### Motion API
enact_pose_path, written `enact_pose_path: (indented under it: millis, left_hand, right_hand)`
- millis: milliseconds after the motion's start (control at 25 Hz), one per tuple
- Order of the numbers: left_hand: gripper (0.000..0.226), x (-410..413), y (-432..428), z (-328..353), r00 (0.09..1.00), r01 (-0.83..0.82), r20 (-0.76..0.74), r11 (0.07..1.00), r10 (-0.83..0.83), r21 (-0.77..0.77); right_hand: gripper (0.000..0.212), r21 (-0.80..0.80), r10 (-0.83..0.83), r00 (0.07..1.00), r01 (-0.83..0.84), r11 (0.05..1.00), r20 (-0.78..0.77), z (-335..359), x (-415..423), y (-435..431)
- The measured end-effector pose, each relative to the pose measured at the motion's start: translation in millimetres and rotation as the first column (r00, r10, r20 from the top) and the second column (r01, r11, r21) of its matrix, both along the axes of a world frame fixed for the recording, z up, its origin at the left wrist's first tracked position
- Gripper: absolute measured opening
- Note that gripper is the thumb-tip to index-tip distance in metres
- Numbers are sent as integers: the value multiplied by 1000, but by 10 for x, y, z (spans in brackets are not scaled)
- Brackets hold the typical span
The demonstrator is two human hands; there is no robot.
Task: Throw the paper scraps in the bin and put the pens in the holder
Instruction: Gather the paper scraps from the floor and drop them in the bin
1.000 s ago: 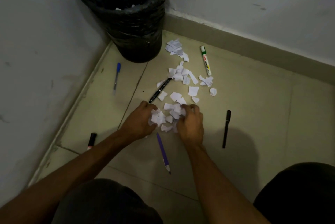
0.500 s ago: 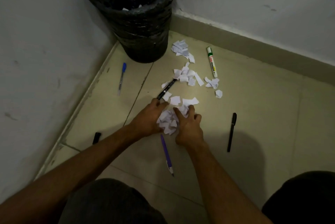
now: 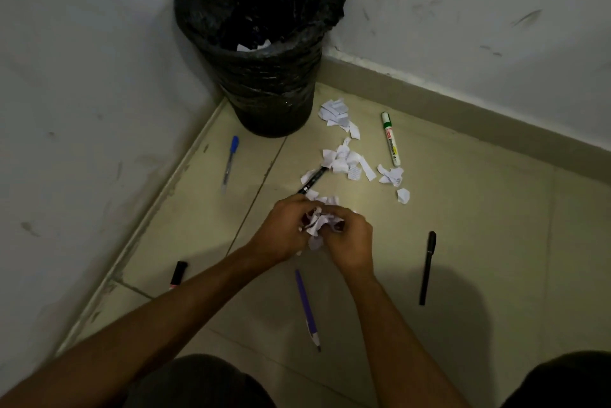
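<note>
**A handful of scraps gathered, more left by the bin**

Nearest the person, a purple pen (image 3: 307,305) lies on the floor (image 3: 479,242) between the forearms, with a black pen (image 3: 427,267) off to the right and a short dark marker (image 3: 178,273) near the left wall. Just beyond, the left hand (image 3: 282,231) and right hand (image 3: 350,242) are cupped together, fingers curled closed around a wad of paper scraps (image 3: 317,224) held just above the floor. The paper is light, soft and loose, so pieces could slip out between the fingers; pressing it into one tight ball with both palms would likely carry it best.

Past the hands, a black marker (image 3: 312,180) lies half among loose scraps (image 3: 344,159), which spread toward a green-capped white marker (image 3: 390,140). A blue pen (image 3: 229,159) lies to the left. The pens are stiff and slim, easiest pinched mid-barrel.

Farthest, the black-lined bin (image 3: 264,83) stands in the corner, a few scraps inside it. No holder is in view.
</note>
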State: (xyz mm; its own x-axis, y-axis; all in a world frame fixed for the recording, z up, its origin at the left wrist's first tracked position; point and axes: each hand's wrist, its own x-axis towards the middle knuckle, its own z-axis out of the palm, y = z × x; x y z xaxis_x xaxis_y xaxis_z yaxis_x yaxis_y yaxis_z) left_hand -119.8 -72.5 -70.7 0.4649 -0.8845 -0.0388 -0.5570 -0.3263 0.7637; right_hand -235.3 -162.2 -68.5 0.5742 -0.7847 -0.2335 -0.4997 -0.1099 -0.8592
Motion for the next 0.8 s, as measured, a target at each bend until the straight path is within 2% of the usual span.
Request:
enact_pose_path:
  millis: [120,320,400,480,560,600,680,800]
  left_hand:
    - [35,238,-101,607,995,-70,65,992,78,-108]
    - [32,1106,-465,1826,929,-148,245,886,277,-439]
    - [31,1458,-653,2143,887,-198,295,870,355,-452]
    - [23,1710,-810,2271,875,-286,263,872,407,-396]
    - [23,1909,-936,2201,876,-329,251,891,412,-312]
    - [27,1986,-981,2141,877,-320,281,911,389,-261]
    - [38,2095,-1045,2056,884,-270,355,952,304,-142]
    - [46,2088,-1080,2058,897,-240,389,970,209,31]
  right_hand:
    - [27,32,2,991,-6,999,133,531,280,-184]
    - [29,-239,152,904,-58,969,399,1757,1315,-633]
    - [27,-323,190,884,-48,945,427,2087,1745,-794]
    - [24,-387,231,905,-81,919,358,2243,2082,-922]
    - [26,-456,316,932,-206,866,178,2240,2319,-1068]
    - [32,-495,400,915,-321,807,59,2212,2393,-1132]
    - [43,-521,552,817,-548,655,-166,2147,2461,-1234]
    - [44,-509,623,725,-671,540,-295,2113,2433,-1310]
